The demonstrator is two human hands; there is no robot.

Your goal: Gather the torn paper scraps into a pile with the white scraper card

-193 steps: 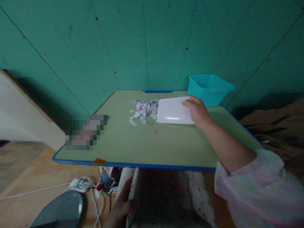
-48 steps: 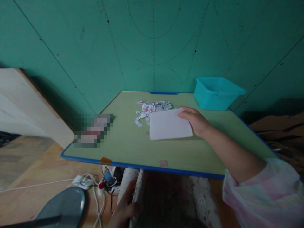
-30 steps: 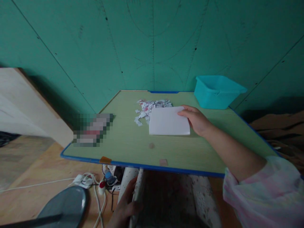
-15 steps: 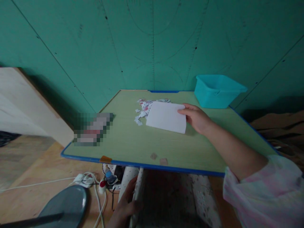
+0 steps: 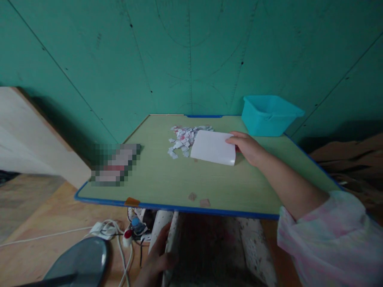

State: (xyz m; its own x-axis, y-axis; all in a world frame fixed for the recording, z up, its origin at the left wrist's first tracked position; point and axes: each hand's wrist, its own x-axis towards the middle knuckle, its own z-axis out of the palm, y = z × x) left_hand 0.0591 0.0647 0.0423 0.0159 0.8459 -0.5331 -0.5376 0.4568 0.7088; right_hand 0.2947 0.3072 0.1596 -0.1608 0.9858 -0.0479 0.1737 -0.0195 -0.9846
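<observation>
My right hand [image 5: 247, 147] pinches the right edge of a white sheet of paper [image 5: 213, 147], thumb on top. The sheet is slightly curved and held low over the tabletop [image 5: 155, 175]. Its left edge lies beside a pile of torn paper scraps [image 5: 183, 137], white with some pink, and hides part of them. Below the table's front edge, my left hand [image 5: 158, 255] is wrapped round the edge of a white speckled panel [image 5: 171, 235]. Part of its fingers is hidden behind that edge.
A turquoise plastic bin [image 5: 269, 117] stands at the table's back right. On the left lies a pixelated flat object [image 5: 118, 165]. Two small brownish pieces [image 5: 205, 203] lie near the blue front edge. White cables [image 5: 121, 243] and a grey round base [image 5: 80, 261] are on the floor.
The white sheet has shifted a little to the right against the pile, and more scraps show. My left hand keeps its hold on the panel. The view has moved slightly.
</observation>
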